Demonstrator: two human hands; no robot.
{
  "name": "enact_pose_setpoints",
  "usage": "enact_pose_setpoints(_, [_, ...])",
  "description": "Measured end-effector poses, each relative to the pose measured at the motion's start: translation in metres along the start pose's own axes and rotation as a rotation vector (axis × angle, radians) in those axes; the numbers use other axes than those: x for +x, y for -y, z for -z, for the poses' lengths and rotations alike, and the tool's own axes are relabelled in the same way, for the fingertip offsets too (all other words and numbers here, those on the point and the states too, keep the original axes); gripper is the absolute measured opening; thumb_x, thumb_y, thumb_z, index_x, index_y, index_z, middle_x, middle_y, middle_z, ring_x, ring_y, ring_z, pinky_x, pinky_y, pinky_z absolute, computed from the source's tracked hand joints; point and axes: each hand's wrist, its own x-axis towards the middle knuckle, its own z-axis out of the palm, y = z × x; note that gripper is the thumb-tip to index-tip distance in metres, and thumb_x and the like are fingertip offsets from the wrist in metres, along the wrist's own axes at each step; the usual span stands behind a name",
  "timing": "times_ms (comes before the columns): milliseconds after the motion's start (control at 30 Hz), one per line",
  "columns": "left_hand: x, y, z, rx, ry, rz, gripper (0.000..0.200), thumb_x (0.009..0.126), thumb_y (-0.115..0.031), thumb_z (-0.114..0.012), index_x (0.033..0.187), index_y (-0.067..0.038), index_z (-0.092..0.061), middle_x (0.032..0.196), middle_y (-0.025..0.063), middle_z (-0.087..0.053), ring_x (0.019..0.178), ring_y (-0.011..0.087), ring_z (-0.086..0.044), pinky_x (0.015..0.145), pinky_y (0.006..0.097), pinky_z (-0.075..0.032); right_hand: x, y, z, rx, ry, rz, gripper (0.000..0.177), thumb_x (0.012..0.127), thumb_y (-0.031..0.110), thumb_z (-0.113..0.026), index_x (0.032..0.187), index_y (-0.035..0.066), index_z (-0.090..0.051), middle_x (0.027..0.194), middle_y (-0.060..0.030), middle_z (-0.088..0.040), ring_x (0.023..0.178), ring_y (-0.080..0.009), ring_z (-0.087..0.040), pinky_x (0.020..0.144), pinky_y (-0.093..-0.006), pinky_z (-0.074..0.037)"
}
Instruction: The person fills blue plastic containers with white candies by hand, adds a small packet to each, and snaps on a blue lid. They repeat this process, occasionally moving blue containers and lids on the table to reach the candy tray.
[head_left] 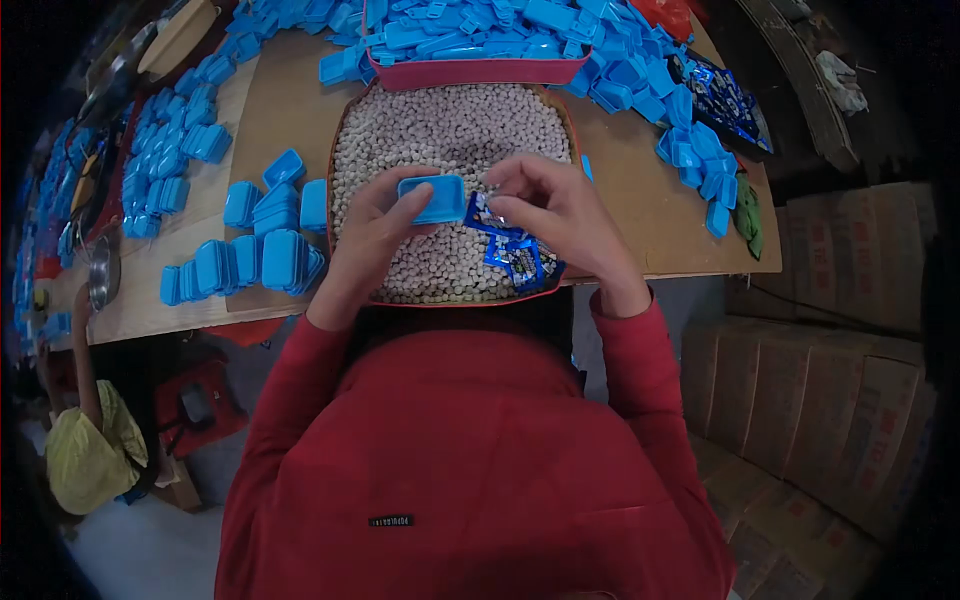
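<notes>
My left hand (375,235) grips a small open blue plastic box (437,201), its hollow side facing up, thumb over the near edge. Just right of the box, my right hand (555,210) has its fingers curled, with the thumb and fingertips at a small printed blue packet (482,213). Several more blue packets (522,264) lie in a heap below that hand. Under both hands is a red-rimmed tray (331,180) filled with small pale pellets (440,125).
A pink-red bin (480,72) heaped with blue boxes stands behind the tray. Stacked blue boxes (290,258) sit on the table (290,105) at left, with more at right beside a black tray of packets (725,100). Cartons (800,390) stand at right; another person's arm (85,360) shows at left.
</notes>
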Motion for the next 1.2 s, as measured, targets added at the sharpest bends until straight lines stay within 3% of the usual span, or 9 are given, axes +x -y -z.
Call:
enact_pose_setpoints(33, [0.000, 0.001, -0.001, -0.015, 0.007, -0.014, 0.033, 0.095, -0.025, -0.058, 0.121, -0.004, -0.057, 0.109, 0.0071, -0.061, 0.098, 0.0143, -0.061, 0.079, 0.0288, -0.054, 0.008, 0.004, -0.006, -0.008, -0.042, 0.012, 0.020, 0.082, 0.012, -0.070, 0.096, 0.000, -0.063, 0.078, -0.0074, -0.066, 0.068, -0.0098, -0.060, 0.062, -0.0258, -0.049])
enact_pose_setpoints(233, [-0.002, -0.002, -0.001, -0.143, 0.013, 0.006, 0.035, 0.098, -0.028, -0.053, 0.124, -0.004, -0.056, 0.111, 0.0074, -0.061, 0.100, 0.0147, -0.061, 0.080, 0.0297, -0.054, 0.023, 0.009, -0.020, -0.204, -0.158, 0.264, 0.022, 0.075, 0.014, -0.073, 0.086, 0.000, -0.060, 0.077, -0.0131, -0.058, 0.070, -0.0284, -0.060, 0.063, -0.0371, -0.048])
enact_pose_setpoints(367, [-0.002, -0.004, 0.006, -0.309, 0.059, 0.024, 0.037, 0.097, -0.030, -0.053, 0.124, -0.005, -0.056, 0.114, 0.0067, -0.061, 0.101, 0.0143, -0.061, 0.080, 0.0301, -0.054, -0.006, -0.006, 0.007, -0.624, 0.099, 0.045, 0.020, 0.076, 0.009, -0.072, 0.089, 0.000, -0.059, 0.085, -0.0121, -0.058, 0.076, -0.0230, -0.060, 0.066, -0.0339, -0.047])
enact_pose_setpoints(433, [-0.003, -0.006, 0.006, -0.282, 0.080, 0.035, 0.038, 0.092, -0.025, -0.062, 0.124, -0.005, -0.056, 0.114, 0.0065, -0.061, 0.099, 0.0125, -0.061, 0.076, 0.0271, -0.054, -0.019, -0.016, -0.008, -0.762, 0.138, 0.128, 0.019, 0.074, 0.006, -0.070, 0.090, 0.000, -0.060, 0.085, -0.0144, -0.060, 0.080, -0.0277, -0.062, 0.069, -0.0368, -0.048])
enact_pose_setpoints(533, [0.001, 0.004, 0.008, 0.077, 0.061, -0.027, 0.038, 0.083, -0.008, -0.070, 0.119, -0.005, -0.058, 0.107, 0.0050, -0.063, 0.090, 0.0091, -0.061, 0.070, 0.0241, -0.053, -0.019, -0.024, -0.016, -0.593, 0.091, 0.101, 0.017, 0.074, 0.004, -0.070, 0.089, 0.000, -0.062, 0.080, -0.0121, -0.060, 0.082, -0.0270, -0.061, 0.070, -0.0361, -0.047])
enact_pose_setpoints(767, [0.000, 0.005, 0.006, -0.008, 0.029, -0.026, 0.031, 0.087, -0.003, -0.061, 0.118, -0.002, -0.056, 0.105, 0.0066, -0.063, 0.091, 0.0120, -0.063, 0.078, 0.0279, -0.054, 0.001, -0.003, 0.001, -0.315, -0.130, 0.302, 0.012, 0.077, 0.001, -0.066, 0.089, 0.003, -0.066, 0.080, -0.0114, -0.063, 0.077, -0.0299, -0.059, 0.070, -0.0381, -0.046])
enact_pose_setpoints(967, [-0.001, 0.004, 0.004, -0.468, 0.194, 0.042, 0.042, 0.098, -0.030, -0.044, 0.126, 0.000, -0.050, 0.119, 0.0099, -0.056, 0.110, 0.0185, -0.057, 0.091, 0.0367, -0.051, 0.035, 0.017, -0.043, -0.444, -0.010, 0.575, 0.013, 0.075, 0.005, -0.066, 0.088, 0.005, -0.062, 0.082, -0.0127, -0.061, 0.084, -0.0330, -0.060, 0.075, -0.0423, -0.048])
enact_pose_setpoints(1100, [-0.002, 0.001, 0.006, -0.512, 0.163, 0.062, 0.043, 0.098, -0.032, -0.044, 0.127, -0.001, -0.051, 0.120, 0.0103, -0.057, 0.110, 0.0171, -0.058, 0.088, 0.0350, -0.052, 0.060, 0.016, -0.023, -0.435, -0.275, 0.655, 0.016, 0.075, 0.007, -0.071, 0.088, 0.005, -0.062, 0.079, -0.0118, -0.060, 0.078, -0.0309, -0.061, 0.067, -0.0363, -0.048])
enact_pose_setpoints(1200, [0.000, 0.008, 0.012, -0.450, 0.178, 0.069, 0.049, 0.098, -0.038, -0.045, 0.128, 0.000, -0.049, 0.121, 0.0101, -0.059, 0.111, 0.0201, -0.059, 0.092, 0.0382, -0.051, 0.089, 0.012, 0.042, -0.432, -0.690, 0.341, 0.015, 0.081, 0.013, -0.070, 0.090, 0.005, -0.062, 0.085, -0.0121, -0.060, 0.079, -0.0285, -0.061, 0.067, -0.0374, -0.048])
